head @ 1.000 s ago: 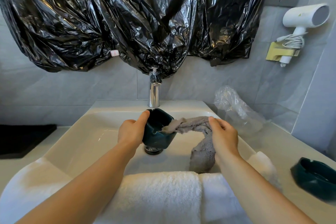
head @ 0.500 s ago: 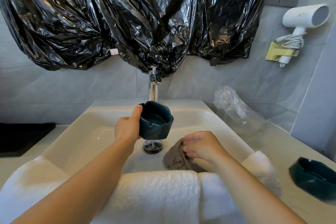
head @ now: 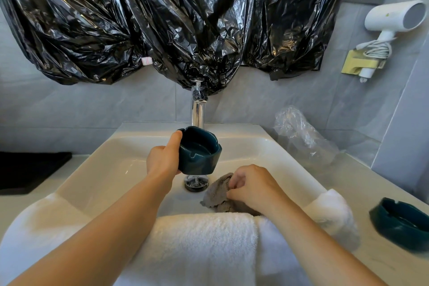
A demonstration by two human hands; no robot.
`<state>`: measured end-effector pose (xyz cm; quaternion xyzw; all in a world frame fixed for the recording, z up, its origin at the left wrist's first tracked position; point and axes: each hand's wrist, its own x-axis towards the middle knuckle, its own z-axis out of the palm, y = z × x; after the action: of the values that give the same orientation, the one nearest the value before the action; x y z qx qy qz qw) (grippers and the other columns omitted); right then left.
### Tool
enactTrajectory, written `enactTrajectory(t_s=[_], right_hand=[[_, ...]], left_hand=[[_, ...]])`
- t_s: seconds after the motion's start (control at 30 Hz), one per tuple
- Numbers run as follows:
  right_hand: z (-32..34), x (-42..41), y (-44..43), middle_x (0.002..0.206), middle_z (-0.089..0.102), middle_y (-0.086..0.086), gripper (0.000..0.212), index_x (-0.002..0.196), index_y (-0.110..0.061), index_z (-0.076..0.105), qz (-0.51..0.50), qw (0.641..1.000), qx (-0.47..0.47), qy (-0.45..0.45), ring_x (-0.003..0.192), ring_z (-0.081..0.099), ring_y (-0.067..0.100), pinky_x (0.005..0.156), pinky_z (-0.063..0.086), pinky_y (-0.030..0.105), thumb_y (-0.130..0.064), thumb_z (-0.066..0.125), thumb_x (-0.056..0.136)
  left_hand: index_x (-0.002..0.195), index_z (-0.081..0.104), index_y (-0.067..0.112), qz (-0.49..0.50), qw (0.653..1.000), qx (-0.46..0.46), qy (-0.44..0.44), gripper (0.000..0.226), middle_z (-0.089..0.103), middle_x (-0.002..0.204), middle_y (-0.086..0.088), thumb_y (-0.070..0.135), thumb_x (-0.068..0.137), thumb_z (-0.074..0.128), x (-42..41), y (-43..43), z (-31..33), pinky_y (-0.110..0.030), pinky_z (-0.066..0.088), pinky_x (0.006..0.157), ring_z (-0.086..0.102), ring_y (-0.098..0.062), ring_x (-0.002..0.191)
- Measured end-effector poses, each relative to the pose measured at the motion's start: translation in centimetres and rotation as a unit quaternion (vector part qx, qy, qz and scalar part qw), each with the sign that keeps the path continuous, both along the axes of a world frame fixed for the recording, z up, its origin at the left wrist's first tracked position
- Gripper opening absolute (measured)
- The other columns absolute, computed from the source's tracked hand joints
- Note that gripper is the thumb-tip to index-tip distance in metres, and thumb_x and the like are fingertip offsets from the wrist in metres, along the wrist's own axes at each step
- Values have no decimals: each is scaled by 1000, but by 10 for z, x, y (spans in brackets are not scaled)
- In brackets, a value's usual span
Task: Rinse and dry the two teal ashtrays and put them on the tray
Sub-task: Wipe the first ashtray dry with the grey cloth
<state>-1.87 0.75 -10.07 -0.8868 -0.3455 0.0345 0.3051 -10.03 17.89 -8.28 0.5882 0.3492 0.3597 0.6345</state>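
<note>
1. Holds one teal ashtray (head: 199, 150) in the air just above the drain (head: 196, 183), open side up, tipped slightly toward the camera and clear of the basin floor.
2. Clamps it with the left grip (head: 163, 160): thumb laid up the outer wall to the rim, the other fingers tucked beneath and mostly hidden.
3. Bunches a grey cloth (head: 217, 195) with the right grip (head: 251, 184), fingers curled down and pinching the fabric. The cloth lies on the basin floor just right of the drain, apart from the ashtray.
4. Shows no stream from the faucet (head: 197, 111) directly behind the drain. Cannot tell whether the ashtray's hollow is wet.
5. Reads, from the cloth in hand and the quiet spout, as the drying step for this first ashtray.
6. Leaves the second ashtray (head: 399, 223) on the tabletop (head: 348, 181), well right of the drain and past the white towel (head: 204, 239) draped over the basin's near rim. Impossible to say whether it is rinsed or dried.
7. Calls next, most likely, for raising the cloth to the held ashtray and working it into the hollow and the rim notches. Means turning the piece in the left grip, firmly, since glazed ware probably slips when wet and the hard basin lies below.
8. Then asks for a carry toward the black slab (head: 27, 169) far left of the drain, possibly the tray, though too little of it is visible to be sure.
</note>
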Motion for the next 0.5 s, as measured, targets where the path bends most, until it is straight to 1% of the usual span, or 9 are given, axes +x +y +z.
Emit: enactTrajectory(t_s=[0.07, 0.13, 0.17, 0.2, 0.23, 0.27, 0.3, 0.4, 0.5], right_hand=[[0, -1, 1, 69, 62, -8, 23, 72, -16, 72, 7, 1000, -22, -10, 67, 56, 12, 57, 41, 26, -37, 81, 70], [-2, 0, 3, 64, 59, 2, 30, 71, -6, 72, 3, 998, -62, -4, 60, 51, 14, 55, 37, 27, -35, 79, 72], [-2, 1, 3, 67, 62, 8, 28, 72, -3, 72, 5, 998, -61, 2, 61, 51, 15, 55, 39, 28, -31, 77, 75], [-2, 1, 4, 74, 67, 11, 24, 73, -4, 73, 12, 999, -44, 9, 64, 54, 16, 57, 42, 28, -27, 74, 78], [-2, 0, 5, 79, 69, 9, 19, 74, -6, 72, 23, 1000, -10, 16, 69, 57, 16, 61, 46, 28, -24, 72, 81], [0, -2, 5, 81, 68, 6, 16, 75, -8, 71, 32, 999, 34, 24, 73, 58, 15, 65, 48, 27, -22, 69, 83], [2, -3, 4, 80, 66, 1, 14, 76, -10, 68, 39, 995, 82, 32, 75, 58, 13, 65, 47, 24, -20, 66, 85], [10, -3, 1, 69, 55, -5, 17, 74, -13, 60, 15, 975, 220, 28, 66, 50, 8, 58, 38, 15, -19, 61, 90], [14, -2, -3, 64, 50, -9, 19, 76, -12, 59, 7, 942, 333, 34, 61, 45, 3, 56, 37, 12, -22, 61, 92]], left_hand=[[80, 53, 21, -3, 1000, 1, 3, 32, 63, 89, -7, 52, 88, 53, 1, 0, 0, -46, 56, 87, 63, -31, 98], [80, 53, 21, -6, 1000, 3, 6, 32, 63, 91, -8, 52, 89, 53, 0, 0, 0, -46, 56, 87, 63, -30, 97], [80, 53, 20, -8, 1000, 2, 7, 33, 63, 91, -8, 52, 89, 53, 0, 0, 0, -46, 56, 88, 63, -30, 96], [80, 54, 20, -9, 1000, -1, 4, 33, 63, 90, -8, 51, 89, 53, 0, -1, 0, -46, 56, 87, 63, -30, 96], [80, 54, 19, -10, 1000, -7, -1, 33, 62, 88, -7, 51, 89, 54, 0, -1, 1, -46, 57, 87, 64, -30, 95], [80, 54, 18, -12, 1000, -15, -7, 33, 62, 87, -6, 50, 88, 55, 0, -2, 1, -45, 57, 86, 64, -30, 95], [81, 54, 18, -15, 1000, -22, -13, 32, 62, 88, -6, 49, 88, 56, 0, -2, 2, -44, 58, 84, 64, -29, 95], [80, 55, 16, -23, 999, -33, -22, 32, 62, 88, -6, 47, 88, 60, 0, -3, 4, -40, 59, 77, 64, -28, 91], [80, 55, 15, -33, 999, -29, -22, 32, 63, 87, -7, 45, 87, 63, 0, -5, 4, -37, 58, 70, 64, -25, 83]])
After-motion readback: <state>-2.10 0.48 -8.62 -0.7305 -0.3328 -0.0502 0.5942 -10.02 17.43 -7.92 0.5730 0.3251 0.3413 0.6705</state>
